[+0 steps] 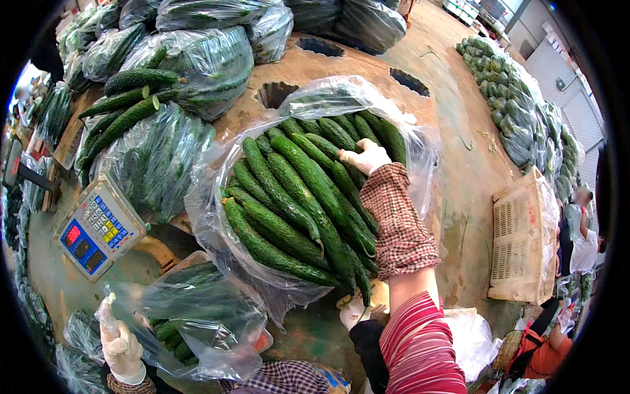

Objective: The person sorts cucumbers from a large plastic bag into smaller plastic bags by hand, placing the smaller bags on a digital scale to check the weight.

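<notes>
My right hand, in a white glove with a checked sleeve cover, has its fingers around the upper end of a cucumber. Long green cucumbers fill a wide clear plastic bag, its mouth folded outward. At the lower left, my left hand, also gloved, has its fingers curled at the edge of a second clear plastic bag. Several cucumbers show through that film. Under my right forearm, another gloved hand with a black sleeve, seemingly a co-worker's, touches the lower cucumber ends.
A digital scale display stands at left. Bagged cucumbers are heaped behind it, with loose cucumbers on top. The board has dark holes. At right are a plastic crate, stacked bagged produce and people.
</notes>
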### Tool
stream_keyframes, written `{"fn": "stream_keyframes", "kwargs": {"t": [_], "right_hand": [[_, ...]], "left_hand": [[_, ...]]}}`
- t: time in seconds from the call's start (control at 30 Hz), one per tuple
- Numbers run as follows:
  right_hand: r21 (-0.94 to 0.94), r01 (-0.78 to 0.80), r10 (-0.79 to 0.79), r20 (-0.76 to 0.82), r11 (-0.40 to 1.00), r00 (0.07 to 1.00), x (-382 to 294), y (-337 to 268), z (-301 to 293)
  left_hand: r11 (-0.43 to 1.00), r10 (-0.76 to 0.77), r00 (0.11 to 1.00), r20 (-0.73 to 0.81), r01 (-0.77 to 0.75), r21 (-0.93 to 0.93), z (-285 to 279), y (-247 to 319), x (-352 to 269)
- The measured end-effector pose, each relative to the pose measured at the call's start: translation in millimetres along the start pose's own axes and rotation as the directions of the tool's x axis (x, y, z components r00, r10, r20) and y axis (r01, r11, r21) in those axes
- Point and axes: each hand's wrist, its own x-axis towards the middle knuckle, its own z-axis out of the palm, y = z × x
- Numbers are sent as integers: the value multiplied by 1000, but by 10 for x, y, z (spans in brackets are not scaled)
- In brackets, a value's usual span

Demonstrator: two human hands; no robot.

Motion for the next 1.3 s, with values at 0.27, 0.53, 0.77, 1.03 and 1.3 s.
{"fn": "stream_keyframes", "kwargs": {"t": [0.27, 0.53, 0.77, 1.03, 1.3], "right_hand": [[-19, 23, -27, -206, 1000, 978, -87, -22, 79], [819, 380, -377, -545, -429, 749, -1357, -162, -614], [467, -265, -495, -485, -844, 721, -2049, -808, -275], [957, 209, -774, -287, -203, 564, -3294, -1992, 579], [325, 799, -846, 368, 506, 386, -3646, -2575, 1626]], "left_hand": [[999, 49, 999, 13, -49, -21, -61, -50, 22], [990, 104, 995, 0, -104, -95, -120, 57, -121], [990, 76, 992, 101, -63, -129, -310, 362, -286], [940, 20, 976, 216, 55, -336, -350, 642, -543], [893, 175, 960, 219, -61, -445, -690, 738, -739]]}}
